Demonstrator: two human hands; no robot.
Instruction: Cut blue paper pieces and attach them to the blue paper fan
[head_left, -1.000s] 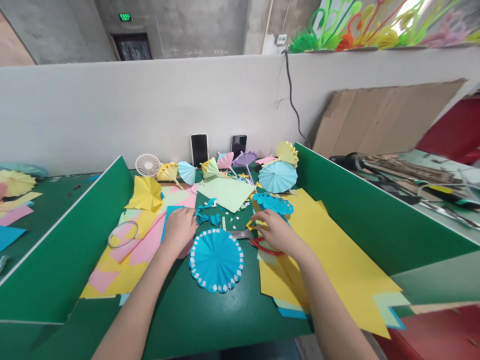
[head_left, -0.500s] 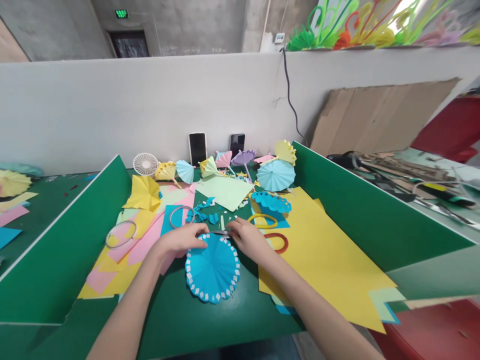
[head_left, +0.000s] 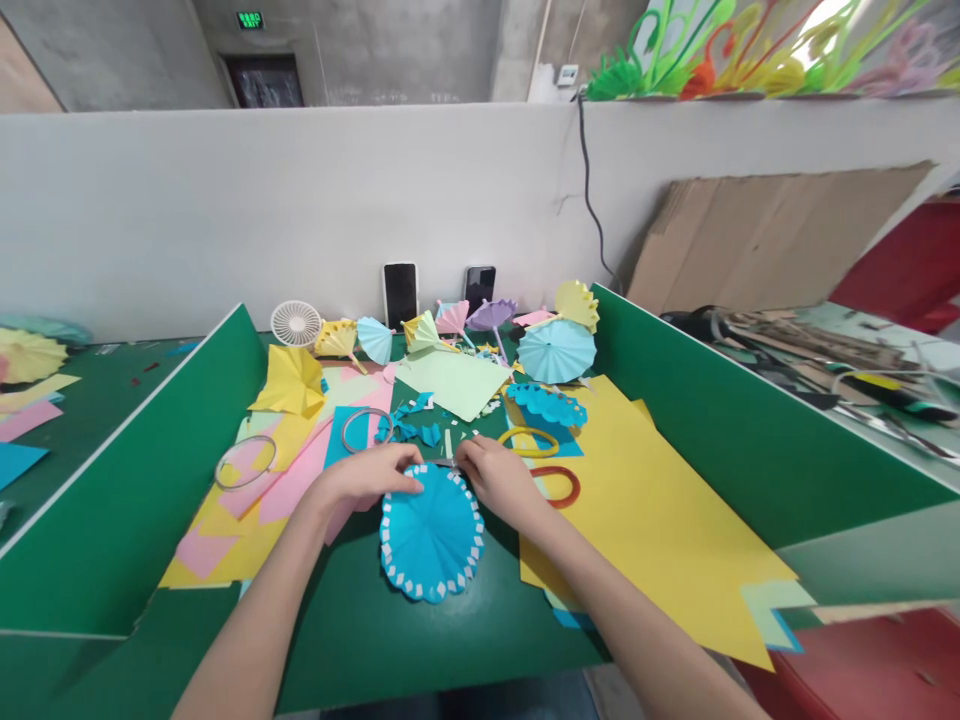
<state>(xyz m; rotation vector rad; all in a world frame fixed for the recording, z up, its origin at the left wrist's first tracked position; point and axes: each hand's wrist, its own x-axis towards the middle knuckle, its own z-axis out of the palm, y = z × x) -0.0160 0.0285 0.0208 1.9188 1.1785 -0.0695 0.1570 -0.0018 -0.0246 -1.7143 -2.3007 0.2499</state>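
Note:
A round pleated blue paper disc [head_left: 433, 533] with a white-checked rim lies on the green table [head_left: 360, 630] in front of me. My left hand [head_left: 371, 474] pinches its upper left edge, fingers curled. My right hand [head_left: 498, 476] pinches the upper right edge, fingers bent onto the paper. Just right of my right hand lie scissors with a yellow handle loop [head_left: 529, 441] and a red one [head_left: 559, 485]. Blue paper scraps [head_left: 409, 430] lie just beyond the disc.
Large yellow sheets [head_left: 660, 530] cover the right side, pink and yellow sheets [head_left: 255, 480] the left, with two tape rings [head_left: 245, 462]. Paper umbrellas [head_left: 556, 350], a small white fan [head_left: 295, 324] and two phones [head_left: 400, 295] stand at the back. Green dividers [head_left: 112, 490] wall both sides.
My right hand left the scissors and moved left to the disc's top edge. My left hand came in from the pink sheets to the disc. Both now hold its upper rim.

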